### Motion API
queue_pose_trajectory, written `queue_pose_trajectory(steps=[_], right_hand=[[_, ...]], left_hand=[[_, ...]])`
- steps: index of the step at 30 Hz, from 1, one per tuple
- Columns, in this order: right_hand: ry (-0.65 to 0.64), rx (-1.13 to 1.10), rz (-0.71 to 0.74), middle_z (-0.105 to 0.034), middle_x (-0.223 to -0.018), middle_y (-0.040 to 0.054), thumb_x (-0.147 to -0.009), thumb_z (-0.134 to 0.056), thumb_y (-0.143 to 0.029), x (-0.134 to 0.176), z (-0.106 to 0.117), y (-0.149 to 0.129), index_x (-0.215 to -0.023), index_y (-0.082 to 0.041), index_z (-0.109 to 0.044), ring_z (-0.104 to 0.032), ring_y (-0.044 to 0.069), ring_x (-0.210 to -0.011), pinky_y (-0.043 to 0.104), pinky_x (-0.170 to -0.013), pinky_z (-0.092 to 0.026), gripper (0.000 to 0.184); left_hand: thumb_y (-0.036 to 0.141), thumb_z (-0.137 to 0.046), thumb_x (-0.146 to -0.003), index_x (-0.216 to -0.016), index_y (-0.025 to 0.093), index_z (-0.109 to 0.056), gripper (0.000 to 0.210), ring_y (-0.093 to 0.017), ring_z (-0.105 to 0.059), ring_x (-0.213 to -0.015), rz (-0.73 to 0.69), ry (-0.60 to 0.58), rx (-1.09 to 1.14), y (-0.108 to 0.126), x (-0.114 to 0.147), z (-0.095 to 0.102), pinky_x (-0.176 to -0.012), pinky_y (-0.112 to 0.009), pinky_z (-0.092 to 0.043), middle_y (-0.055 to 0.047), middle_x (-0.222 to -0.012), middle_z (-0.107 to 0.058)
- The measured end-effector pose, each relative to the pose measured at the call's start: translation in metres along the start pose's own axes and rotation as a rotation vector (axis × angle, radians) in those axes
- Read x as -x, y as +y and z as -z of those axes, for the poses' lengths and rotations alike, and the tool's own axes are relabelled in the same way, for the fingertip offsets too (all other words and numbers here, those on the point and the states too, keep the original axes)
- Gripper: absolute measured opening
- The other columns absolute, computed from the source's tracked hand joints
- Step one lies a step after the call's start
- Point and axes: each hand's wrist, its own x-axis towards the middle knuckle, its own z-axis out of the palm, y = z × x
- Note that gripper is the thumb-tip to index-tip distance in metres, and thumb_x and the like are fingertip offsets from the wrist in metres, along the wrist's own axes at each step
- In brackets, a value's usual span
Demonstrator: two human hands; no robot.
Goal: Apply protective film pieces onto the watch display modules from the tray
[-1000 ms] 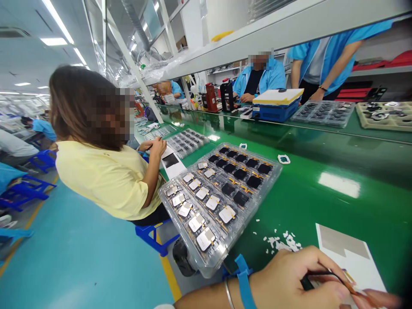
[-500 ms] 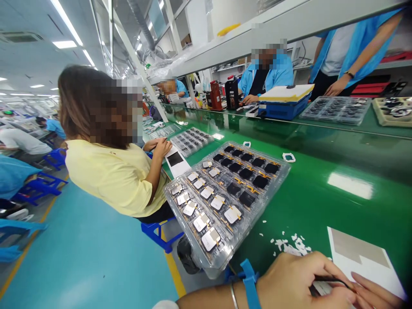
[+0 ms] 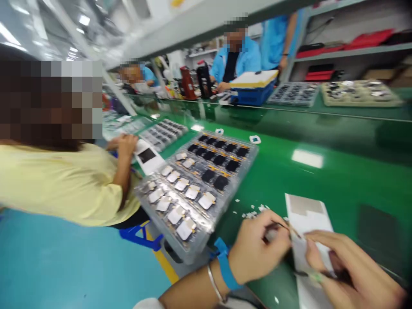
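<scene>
My left hand [image 3: 257, 249], with a blue strap [image 3: 227, 266] at the wrist, is closed in a pinch on a small dark part with a thin brownish strip [image 3: 293, 231]. My right hand [image 3: 350, 266] is closed around a slim dark tool [image 3: 302, 274] that looks like tweezers, blurred by motion. Its fingertips meet the strip's right end. Under both hands lies a white sheet [image 3: 309, 221] with a grey-beige patch. White scraps [image 3: 254, 212] lie beside my left hand. Left of them is a clear tray [image 3: 206, 223] of white-backed and black square parts.
A person in yellow [image 3: 64, 184] sits at the left, with another parts tray [image 3: 165, 133] in front. Two small white frames [image 3: 255, 139] lie beyond my tray on the green bench [image 3: 277, 171]. Across the bench are a blue box [image 3: 254, 94], a beige tray [image 3: 360, 101] and people in blue.
The view has turned right, so the scene shifts left. My right hand has come further into view, and the strip between my hands now shows. The white sheet now lies beneath them.
</scene>
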Motion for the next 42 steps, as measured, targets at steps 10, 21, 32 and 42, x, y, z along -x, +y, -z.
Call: queue_pose_trajectory(steps=[10, 21, 32, 42], right_hand=[[-0.084, 0.172, 0.116, -0.064, -0.074, -0.0012, -0.093, -0.046, -0.011, -0.022, -0.007, -0.032, -0.087, -0.020, -0.064, -0.056, 0.009, -0.051, 0.022, -0.045, -0.041, 0.020], [0.171, 0.186, 0.206, -0.071, -0.091, 0.0051, -0.091, -0.062, -0.012, -0.020, 0.001, -0.041, -0.107, -0.019, -0.064, -0.067, 0.012, -0.069, 0.023, -0.059, -0.052, 0.017], [0.041, 0.169, 0.207, -0.072, -0.086, 0.0049, -0.094, -0.053, -0.010, -0.021, -0.003, -0.037, -0.112, -0.014, -0.067, -0.065, 0.011, -0.061, 0.024, -0.054, -0.050, 0.023], [-0.132, -0.268, -0.245, -0.066, -0.078, 0.0010, -0.089, -0.053, -0.014, -0.032, 0.002, -0.037, -0.085, -0.020, -0.070, -0.057, 0.010, -0.061, 0.021, -0.050, -0.041, 0.018]], left_hand=[[0.034, -0.057, -0.098, -0.098, 0.021, -0.052, 0.014, -0.008, -0.052, -0.060, 0.012, 0.214, 0.327, 0.005, 0.003, 0.009, -0.058, -0.017, -0.043, 0.004, -0.071, -0.058], [0.033, -0.051, -0.101, -0.102, 0.020, -0.057, 0.014, -0.012, -0.055, -0.069, 0.040, -0.016, 0.109, 0.002, 0.004, 0.010, -0.065, -0.022, -0.044, 0.000, -0.082, -0.060], [0.027, -0.051, -0.100, -0.104, 0.021, -0.062, 0.013, -0.013, -0.061, -0.072, -0.031, -0.097, -0.127, 0.001, 0.004, 0.013, -0.069, -0.023, -0.048, -0.002, -0.089, -0.066], [0.034, -0.055, -0.099, -0.098, 0.021, -0.056, 0.014, -0.008, -0.057, -0.060, 0.055, 0.171, 0.184, 0.004, 0.002, 0.010, -0.052, -0.016, -0.045, 0.002, -0.076, -0.059]])
